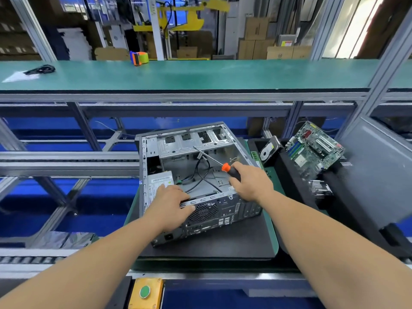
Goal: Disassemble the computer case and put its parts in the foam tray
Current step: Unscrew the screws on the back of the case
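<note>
**Bracing the chassis while the driver is reaching the drive cage**

The computer case (196, 186) is lying on its side, open face up, on a dark mat (223, 241) with its rear panel turned toward the person. The left hand (171, 204) is resting over the rear top rail beside the power supply (159, 185), fingers curled over the edge and thumb against the fan grille, probably to keep the chassis from sliding under tool pressure. The right hand (249, 184) is gripping the black handle of an orange-collared screwdriver (214, 160); its shaft is slanting up and left, the tip lying at the lower edge of the drive cage (191, 141), where a fastener may be sitting, though none is discernible.

Inside the case, loose black cables (205, 177) are crossing the floor below the shaft and could be snagging any part lifted out. The black foam tray (289, 166) is standing just right of the case and is already holding a hard drive (268, 150), a motherboard (314, 150) propped at a tilt, and a finned heatsink (320, 188). A grey side panel (376, 175) is leaning further right. On the green shelf (200, 74) behind, a tape dispenser (139, 58) and a coiled cable (41, 69) are lying well apart from the work.
</note>
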